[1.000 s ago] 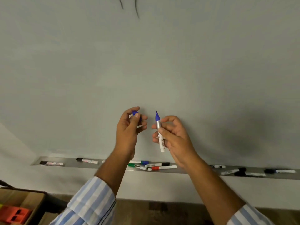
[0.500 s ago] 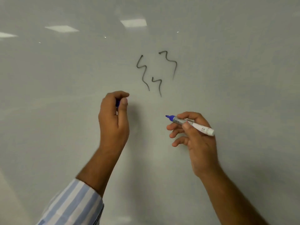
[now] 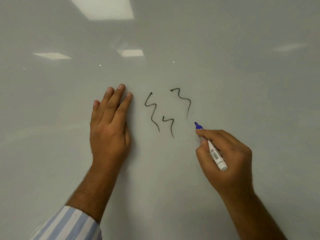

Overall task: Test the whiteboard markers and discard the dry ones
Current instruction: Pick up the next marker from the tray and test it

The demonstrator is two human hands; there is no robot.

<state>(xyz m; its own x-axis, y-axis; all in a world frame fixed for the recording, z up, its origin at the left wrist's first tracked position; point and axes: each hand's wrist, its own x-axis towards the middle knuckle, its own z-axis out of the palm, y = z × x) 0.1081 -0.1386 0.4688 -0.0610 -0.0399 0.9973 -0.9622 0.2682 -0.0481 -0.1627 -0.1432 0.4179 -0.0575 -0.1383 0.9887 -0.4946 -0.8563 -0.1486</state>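
Note:
My right hand grips an uncapped blue whiteboard marker like a pen. Its blue tip points up-left and sits at or just off the whiteboard, right below the rightmost of three black squiggles. No blue line shows on the board. My left hand lies flat against the board to the left of the squiggles, fingers straight and close together, thumb tucked out of sight. The blue cap is hidden, and I cannot tell whether it sits under that palm.
The whiteboard fills the whole view and reflects ceiling lights at the top. Striped shirt cuff shows at the lower left. The marker tray and the box are out of view.
The view rose from the tray to the squiggles. My left hand went from a fist around the cap to flat on the board. My right hand brought the marker tip up beside the rightmost squiggle.

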